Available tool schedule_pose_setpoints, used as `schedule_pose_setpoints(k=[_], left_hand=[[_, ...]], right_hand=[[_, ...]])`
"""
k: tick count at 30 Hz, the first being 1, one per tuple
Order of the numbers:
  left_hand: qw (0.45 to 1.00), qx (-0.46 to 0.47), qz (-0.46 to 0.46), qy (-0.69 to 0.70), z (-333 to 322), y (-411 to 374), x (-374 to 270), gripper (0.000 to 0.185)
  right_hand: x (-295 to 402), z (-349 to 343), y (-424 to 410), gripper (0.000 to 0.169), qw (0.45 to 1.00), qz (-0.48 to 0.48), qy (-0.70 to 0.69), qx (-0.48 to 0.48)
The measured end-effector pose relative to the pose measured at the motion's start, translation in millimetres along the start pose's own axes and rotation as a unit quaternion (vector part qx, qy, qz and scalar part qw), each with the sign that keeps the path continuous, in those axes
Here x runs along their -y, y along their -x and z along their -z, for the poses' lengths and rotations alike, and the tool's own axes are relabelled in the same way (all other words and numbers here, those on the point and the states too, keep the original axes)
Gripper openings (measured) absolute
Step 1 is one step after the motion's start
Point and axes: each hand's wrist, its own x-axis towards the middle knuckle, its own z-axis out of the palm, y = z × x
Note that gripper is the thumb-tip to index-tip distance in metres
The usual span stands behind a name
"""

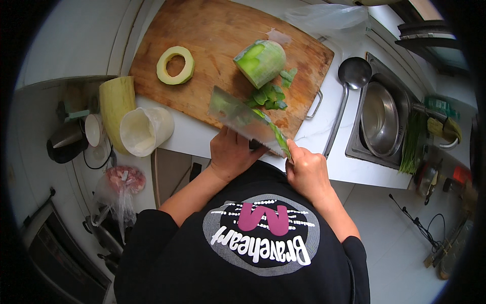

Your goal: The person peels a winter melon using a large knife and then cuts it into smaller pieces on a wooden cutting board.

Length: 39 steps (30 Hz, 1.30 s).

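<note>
My right hand (pixel 309 171) grips the handle of a cleaver (pixel 243 119), whose broad blade slants up and left over the near edge of the wooden cutting board (pixel 205 22). My left hand (pixel 233 152) is behind the blade, close to its lower edge; its fingertips are partly hidden, and whether it grips anything is not visible. A strip of green peel (pixel 279 135) lies along the blade near the handle. Beyond it, a partly peeled green gourd piece (pixel 262 62) rests on the board beside peel scraps (pixel 271 97). A pale gourd ring (pixel 175 65) lies to the left.
Left of the board stand a long pale gourd (pixel 115 110), a plastic tub (pixel 146 131) and a cup (pixel 95 130). A metal ladle (pixel 355 74) lies to the right, beside a sink with a metal basin (pixel 379 117). Bagged meat (pixel 125 180) sits lower left.
</note>
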Motion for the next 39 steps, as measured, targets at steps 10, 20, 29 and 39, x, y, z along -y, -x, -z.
schedule_pose_setpoints(k=[10, 20, 29, 39], left_hand=[[0.997, 0.036, -0.054, 0.046, -6.3, 22.6, 14.1, 0.034], [0.993, -0.001, -0.073, 0.095, -5.0, 22.8, 17.0, 0.031], [0.993, -0.017, -0.068, 0.093, 7.4, 13.7, 5.7, 0.043], [0.992, 0.006, -0.077, 0.104, -1.3, 28.9, 15.3, 0.043]], right_hand=[[19.3, 2.3, 26.5, 0.049, 0.997, 0.015, 0.075, 0.022], [31.1, 15.5, 12.8, 0.035, 0.983, 0.022, 0.158, 0.086], [6.6, -3.2, -23.7, 0.015, 0.989, 0.008, 0.127, 0.080], [20.5, 24.8, -5.0, 0.020, 0.988, 0.031, 0.093, 0.121]])
